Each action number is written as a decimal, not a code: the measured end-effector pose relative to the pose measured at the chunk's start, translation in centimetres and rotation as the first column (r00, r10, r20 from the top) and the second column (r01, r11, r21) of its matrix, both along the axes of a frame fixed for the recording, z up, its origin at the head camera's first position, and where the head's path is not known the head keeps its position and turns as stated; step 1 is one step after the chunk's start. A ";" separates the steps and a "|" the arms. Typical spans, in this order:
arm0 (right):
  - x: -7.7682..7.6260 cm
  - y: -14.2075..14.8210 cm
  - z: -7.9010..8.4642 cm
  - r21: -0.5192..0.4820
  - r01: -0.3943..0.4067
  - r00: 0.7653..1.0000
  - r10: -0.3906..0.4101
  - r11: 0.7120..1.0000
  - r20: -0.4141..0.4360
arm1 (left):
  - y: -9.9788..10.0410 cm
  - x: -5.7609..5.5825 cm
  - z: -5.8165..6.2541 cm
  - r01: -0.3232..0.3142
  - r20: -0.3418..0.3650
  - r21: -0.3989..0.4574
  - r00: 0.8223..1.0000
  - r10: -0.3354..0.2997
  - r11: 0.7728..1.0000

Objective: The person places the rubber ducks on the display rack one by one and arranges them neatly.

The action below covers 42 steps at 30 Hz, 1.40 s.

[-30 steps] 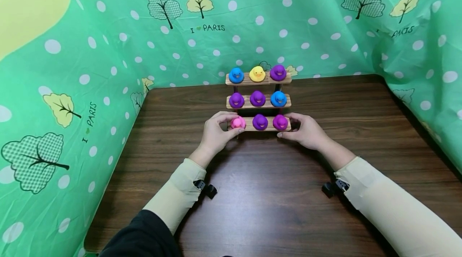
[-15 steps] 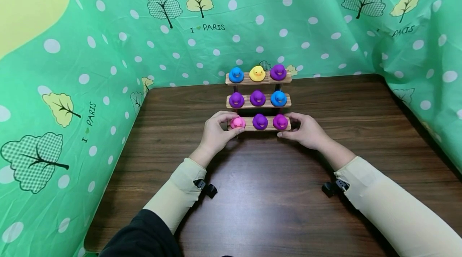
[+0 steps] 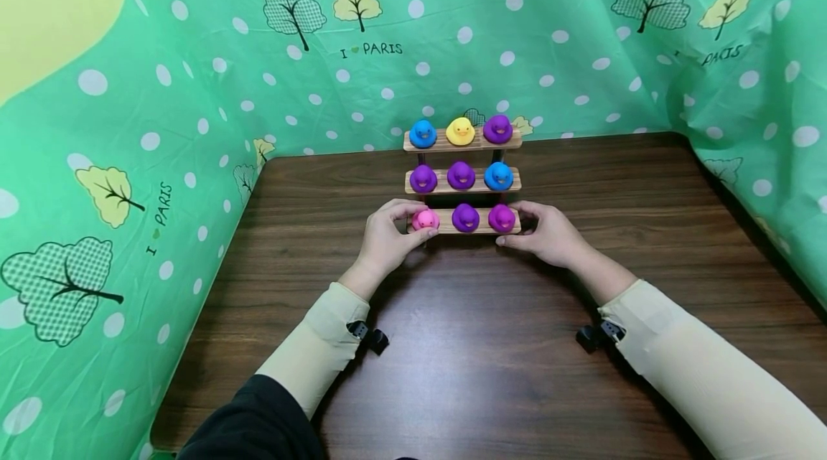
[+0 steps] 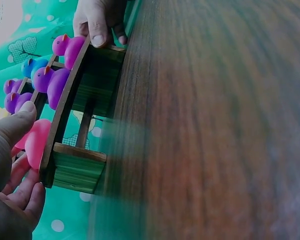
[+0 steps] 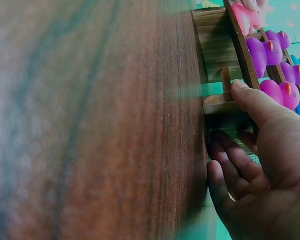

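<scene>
A three-tier wooden display stand point(image 3: 444, 181) holds rubber ducks in rows. My left hand point(image 3: 386, 234) is at the left end of the lowest tier, thumb in front and fingers behind, pinching a pink rubber duck point(image 3: 426, 219). In the left wrist view that pink duck point(image 4: 38, 142) sits between thumb and fingers, partly covered. At the opposite end my right hand point(image 3: 549, 234) grips the stand, its thumb point(image 5: 247, 95) on the front edge of the lowest board. Beside it sits a magenta duck point(image 3: 502, 219), and a purple duck point(image 3: 465, 218) stands in the middle.
Blue, yellow and purple ducks fill the upper tiers, among them a yellow duck point(image 3: 461, 132) at top centre. The stand is near the back of a dark wooden table point(image 3: 465, 359). A green dotted cloth point(image 3: 549, 51) hangs behind and at both sides.
</scene>
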State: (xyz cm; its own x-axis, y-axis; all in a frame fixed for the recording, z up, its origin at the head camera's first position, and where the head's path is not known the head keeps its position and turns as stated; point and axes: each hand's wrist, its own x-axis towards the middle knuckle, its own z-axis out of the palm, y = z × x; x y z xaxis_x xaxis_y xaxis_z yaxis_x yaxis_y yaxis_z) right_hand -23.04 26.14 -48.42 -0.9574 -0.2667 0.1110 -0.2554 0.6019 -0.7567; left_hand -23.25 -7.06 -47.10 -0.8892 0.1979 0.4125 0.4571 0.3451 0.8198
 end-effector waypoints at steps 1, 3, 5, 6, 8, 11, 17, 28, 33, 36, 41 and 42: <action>0.0 0.0 0.0 0.000 0.000 1.000 0.000 1.000 -0.001 | 0.0 0.0 0.0 -0.002 -0.002 -0.004 1.000 0.002 1.000; 0.0 0.0 0.0 0.000 0.001 1.000 -0.001 1.000 -0.005 | 0.0 0.0 0.0 -0.006 -0.006 -0.015 1.000 0.006 1.000; 0.0 0.0 -0.1 0.000 0.001 1.000 -0.001 1.000 -0.008 | 0.0 0.0 0.0 -0.010 -0.011 -0.026 1.000 0.010 1.000; 0.0 0.0 -0.1 0.000 0.000 1.000 0.000 1.000 -0.008 | 0.0 0.0 0.0 -0.011 -0.012 -0.030 1.000 0.011 0.999; 0.0 0.0 -0.1 -0.001 0.000 1.000 0.000 1.000 -0.008 | 0.0 0.0 0.0 -0.014 -0.016 -0.039 1.000 0.013 0.999; 0.0 0.1 -0.1 -0.005 -0.001 1.000 0.001 1.000 -0.004 | 0.0 0.0 0.0 -0.017 -0.018 -0.046 1.000 0.016 0.999; 0.1 0.1 0.0 -0.008 -0.002 1.000 0.002 1.000 0.002 | 0.0 0.0 0.0 -0.021 -0.017 -0.056 1.000 0.020 0.998; 0.1 0.1 0.0 0.002 0.002 1.000 -0.002 1.000 0.009 | 0.0 -0.1 -0.2 -0.018 -0.033 -0.063 0.999 0.016 0.998; 0.1 0.0 0.0 0.000 0.000 1.000 0.000 1.000 0.008 | 0.0 -0.1 -0.3 -0.018 -0.040 -0.061 0.999 0.015 0.998; 0.1 0.0 0.0 0.002 0.002 1.000 -0.002 1.000 0.008 | 0.0 -0.1 -0.3 -0.018 -0.048 -0.058 0.999 0.015 0.998; 0.1 0.0 0.0 0.005 0.002 1.000 -0.002 1.000 0.003 | 0.0 -0.1 -0.3 -0.012 -0.055 -0.047 0.998 0.009 0.999; 0.0 0.0 -0.1 0.006 0.001 1.000 -0.001 1.000 0.001 | 0.0 -0.1 -0.3 -0.010 -0.052 -0.043 0.999 0.007 0.999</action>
